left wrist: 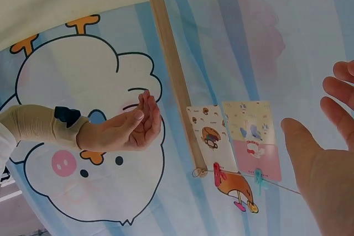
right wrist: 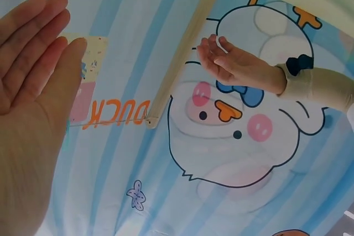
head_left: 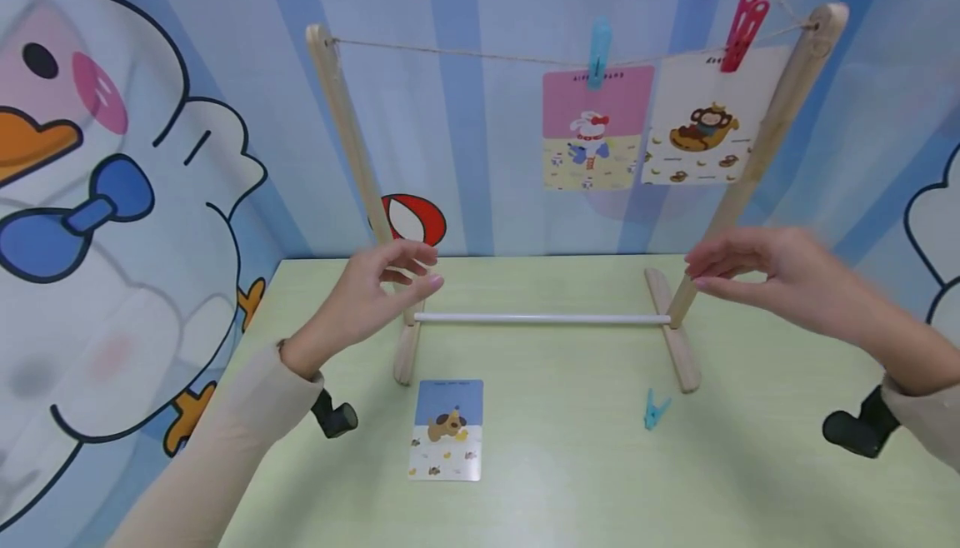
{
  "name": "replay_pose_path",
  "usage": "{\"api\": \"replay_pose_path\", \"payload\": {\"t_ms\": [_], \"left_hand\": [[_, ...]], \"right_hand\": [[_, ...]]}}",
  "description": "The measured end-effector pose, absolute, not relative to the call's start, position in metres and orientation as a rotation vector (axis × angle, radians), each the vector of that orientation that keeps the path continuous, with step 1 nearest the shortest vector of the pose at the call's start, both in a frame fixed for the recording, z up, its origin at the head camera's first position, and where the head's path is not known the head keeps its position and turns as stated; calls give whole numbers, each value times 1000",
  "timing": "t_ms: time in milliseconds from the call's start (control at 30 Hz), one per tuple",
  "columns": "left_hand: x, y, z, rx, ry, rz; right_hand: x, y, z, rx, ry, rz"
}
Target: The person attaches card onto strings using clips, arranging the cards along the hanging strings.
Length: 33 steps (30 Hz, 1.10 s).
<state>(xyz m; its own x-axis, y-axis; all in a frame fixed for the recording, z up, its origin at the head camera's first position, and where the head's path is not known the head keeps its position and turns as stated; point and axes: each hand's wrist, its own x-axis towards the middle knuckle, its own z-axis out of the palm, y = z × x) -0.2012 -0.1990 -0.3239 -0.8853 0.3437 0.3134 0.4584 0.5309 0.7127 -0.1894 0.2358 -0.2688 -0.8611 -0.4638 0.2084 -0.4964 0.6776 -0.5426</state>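
Note:
My left hand (head_left: 378, 294) is raised near the left post of a wooden drying rack, its fingers loosely bent and holding nothing. Beside the right post (head_left: 765, 136), my right hand (head_left: 776, 273) hovers with relaxed fingers and nothing in them. Below the left hand, a card with a brown dog (head_left: 447, 430) lies flat on the table. A small blue clothespin (head_left: 655, 409) lies on the right side of the tabletop. From the string hang a pink-and-yellow card (head_left: 592, 144), held by a blue clothespin (head_left: 598, 52), and a white monkey card (head_left: 708, 127), held by a red clothespin (head_left: 744, 32).
A string (head_left: 465, 53) runs between the post tops. A white rod (head_left: 540, 319) joins the rack's feet low down. The pale table (head_left: 555, 456) meets a striped blue backdrop (head_left: 457, 140) with a large cartoon duck (head_left: 112, 331) at left.

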Motion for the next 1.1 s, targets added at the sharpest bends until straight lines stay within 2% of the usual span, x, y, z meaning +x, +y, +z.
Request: {"api": "replay_pose_path", "payload": {"t_ms": [233, 1100], "left_hand": [[-194, -206, -349, -613, -2706, -1284], [-179, -218, -410, -468, -2872, -1238]], "right_hand": [[-191, 245, -298, 985, -2831, 987], [-201, 271, -377, 1090, -2924, 1186]]}}
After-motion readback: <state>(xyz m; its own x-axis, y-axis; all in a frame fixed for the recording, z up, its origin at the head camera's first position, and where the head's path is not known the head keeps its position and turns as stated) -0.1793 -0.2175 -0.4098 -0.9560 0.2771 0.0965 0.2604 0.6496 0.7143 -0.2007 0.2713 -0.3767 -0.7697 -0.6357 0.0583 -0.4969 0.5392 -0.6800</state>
